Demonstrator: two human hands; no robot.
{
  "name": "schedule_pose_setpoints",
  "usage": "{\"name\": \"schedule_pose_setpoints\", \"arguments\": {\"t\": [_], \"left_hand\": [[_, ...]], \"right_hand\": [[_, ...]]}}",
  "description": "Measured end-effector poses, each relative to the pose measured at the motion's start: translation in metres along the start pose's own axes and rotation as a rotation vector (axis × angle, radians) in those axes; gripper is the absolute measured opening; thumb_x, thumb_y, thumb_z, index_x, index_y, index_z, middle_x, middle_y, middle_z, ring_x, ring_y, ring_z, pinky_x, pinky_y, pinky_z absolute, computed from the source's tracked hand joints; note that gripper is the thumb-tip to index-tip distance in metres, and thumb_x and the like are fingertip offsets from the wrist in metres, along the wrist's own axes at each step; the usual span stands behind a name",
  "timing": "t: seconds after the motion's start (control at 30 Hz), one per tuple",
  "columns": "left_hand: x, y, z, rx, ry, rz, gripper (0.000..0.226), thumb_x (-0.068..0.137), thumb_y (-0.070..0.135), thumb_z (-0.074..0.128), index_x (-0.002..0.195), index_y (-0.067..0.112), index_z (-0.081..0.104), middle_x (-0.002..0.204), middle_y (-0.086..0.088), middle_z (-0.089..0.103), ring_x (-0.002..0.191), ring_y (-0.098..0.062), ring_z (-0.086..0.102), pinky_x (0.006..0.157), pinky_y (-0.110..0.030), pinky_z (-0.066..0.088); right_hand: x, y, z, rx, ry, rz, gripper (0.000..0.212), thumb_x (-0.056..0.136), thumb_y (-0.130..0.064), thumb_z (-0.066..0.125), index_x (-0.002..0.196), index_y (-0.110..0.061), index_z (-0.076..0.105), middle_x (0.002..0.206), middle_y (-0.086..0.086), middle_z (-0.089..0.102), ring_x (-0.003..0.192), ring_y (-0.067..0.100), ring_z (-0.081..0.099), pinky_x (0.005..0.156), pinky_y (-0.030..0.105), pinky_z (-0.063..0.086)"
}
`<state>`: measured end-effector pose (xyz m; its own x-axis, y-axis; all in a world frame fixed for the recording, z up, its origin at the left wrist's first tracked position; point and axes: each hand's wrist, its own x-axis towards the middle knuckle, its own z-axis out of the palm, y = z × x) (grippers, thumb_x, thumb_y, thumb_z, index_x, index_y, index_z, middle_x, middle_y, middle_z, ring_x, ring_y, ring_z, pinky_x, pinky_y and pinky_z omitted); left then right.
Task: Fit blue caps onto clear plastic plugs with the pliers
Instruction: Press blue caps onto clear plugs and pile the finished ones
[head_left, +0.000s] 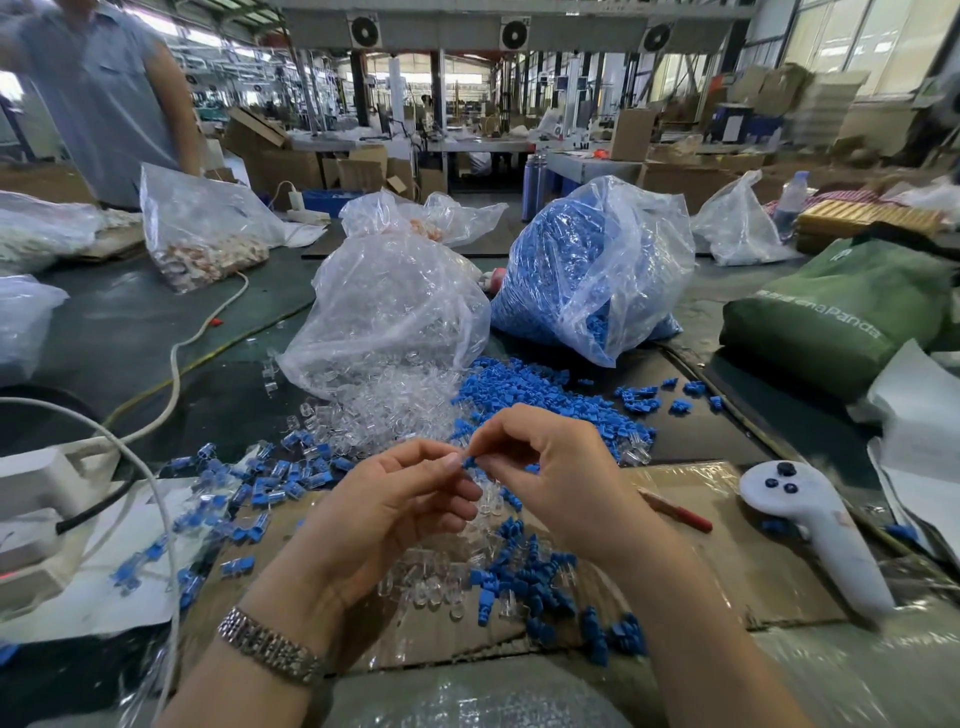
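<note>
Between both hands' fingers (451, 462) sits a blue cap (470, 461).

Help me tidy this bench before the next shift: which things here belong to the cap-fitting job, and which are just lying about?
Job:
- blue cap, pinched between left hand and right hand
- bag of blue caps
- bag of clear plugs
- loose caps and plugs on the cardboard

Lying about:
- white controller
- green bag
- red pen
- white cable

No pliers visible.
</note>
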<state>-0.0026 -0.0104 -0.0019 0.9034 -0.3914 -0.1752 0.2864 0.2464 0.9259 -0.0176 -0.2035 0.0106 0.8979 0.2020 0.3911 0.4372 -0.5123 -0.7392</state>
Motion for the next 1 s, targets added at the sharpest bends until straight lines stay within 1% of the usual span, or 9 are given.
{"name": "schedule_pose_setpoints", "arguments": {"t": [0.13,0.2,0.27,0.43,0.5,0.6,0.77,0.9,1.0], "left_hand": [[-0.002,0.001,0.0,-0.056,-0.064,-0.005,0.015,0.094,0.012,0.062,0.1,-0.001,0.066,0.088,-0.02,0.071,0.066,-0.02,0.069,0.06,-0.027,0.06],[-0.002,0.002,-0.001,-0.066,-0.07,0.001,0.017,0.091,0.014,0.065,0.097,0.001,0.073,0.09,-0.02,0.071,0.069,-0.02,0.069,0.062,-0.026,0.06],[-0.002,0.002,-0.005,-0.075,-0.071,-0.001,0.019,0.087,0.014,0.069,0.099,0.001,0.077,0.094,-0.018,0.072,0.074,-0.019,0.07,0.066,-0.025,0.06],[0.0,0.001,-0.012,-0.105,-0.083,0.003,0.024,0.082,0.005,0.075,0.105,0.001,0.077,0.096,-0.017,0.074,0.078,-0.02,0.072,0.068,-0.025,0.06],[-0.001,0.001,-0.013,-0.091,-0.094,0.028,0.024,0.081,0.003,0.078,0.105,0.0,0.077,0.097,-0.019,0.075,0.081,-0.022,0.074,0.071,-0.026,0.061],[-0.002,0.001,-0.013,-0.053,-0.087,0.07,0.04,0.071,0.008,0.092,0.106,-0.003,0.076,0.099,-0.022,0.074,0.085,-0.026,0.074,0.074,-0.027,0.061],[-0.003,0.001,-0.012,0.076,-0.034,0.103,0.045,0.067,0.019,0.093,0.105,0.002,0.077,0.101,-0.025,0.074,0.087,-0.029,0.073,0.072,-0.033,0.062],[-0.005,0.0,-0.011,0.149,-0.019,0.135,0.042,0.066,0.025,0.093,0.102,0.008,0.078,0.102,-0.024,0.075,0.092,-0.032,0.074,0.076,-0.033,0.061],[-0.004,-0.001,-0.009,0.199,0.0,0.183,0.031,0.072,0.02,0.091,0.098,0.01,0.079,0.099,-0.022,0.076,0.092,-0.032,0.075,0.079,-0.03,0.06]], "right_hand": [[0.001,0.0,-0.001,0.037,-0.015,0.027,0.008,0.094,-0.019,0.073,0.098,-0.026,0.072,0.086,-0.012,0.072,0.087,0.005,0.068,0.083,0.025,0.056],[0.0,0.001,-0.002,0.044,-0.017,0.034,0.006,0.094,-0.022,0.073,0.097,-0.027,0.072,0.086,-0.012,0.072,0.086,0.006,0.068,0.083,0.026,0.057],[-0.001,0.0,-0.003,0.06,-0.014,0.025,0.006,0.094,-0.022,0.073,0.096,-0.028,0.072,0.087,-0.013,0.072,0.086,0.007,0.068,0.082,0.026,0.057],[-0.001,-0.002,-0.005,0.014,-0.042,-0.04,0.007,0.095,-0.02,0.071,0.097,-0.026,0.07,0.088,-0.013,0.07,0.088,0.009,0.067,0.082,0.03,0.056],[-0.001,-0.002,-0.005,0.015,-0.041,-0.073,0.007,0.095,-0.017,0.071,0.096,-0.023,0.069,0.089,-0.011,0.068,0.088,0.011,0.066,0.081,0.03,0.055],[-0.001,-0.002,-0.005,0.009,-0.05,-0.105,0.009,0.096,-0.014,0.07,0.096,-0.022,0.068,0.091,-0.01,0.065,0.09,0.012,0.064,0.081,0.032,0.054],[-0.001,0.0,-0.002,-0.066,-0.06,-0.127,0.009,0.098,-0.014,0.066,0.096,-0.023,0.066,0.092,-0.01,0.061,0.088,0.011,0.061,0.079,0.037,0.052],[-0.002,0.002,-0.001,-0.12,-0.062,-0.146,0.01,0.098,-0.016,0.065,0.096,-0.026,0.063,0.091,-0.013,0.057,0.085,0.01,0.058,0.076,0.038,0.051],[-0.002,0.001,0.0,-0.155,-0.062,-0.141,0.012,0.098,-0.017,0.065,0.096,-0.028,0.061,0.091,-0.015,0.055,0.085,0.009,0.057,0.075,0.039,0.051]]}}
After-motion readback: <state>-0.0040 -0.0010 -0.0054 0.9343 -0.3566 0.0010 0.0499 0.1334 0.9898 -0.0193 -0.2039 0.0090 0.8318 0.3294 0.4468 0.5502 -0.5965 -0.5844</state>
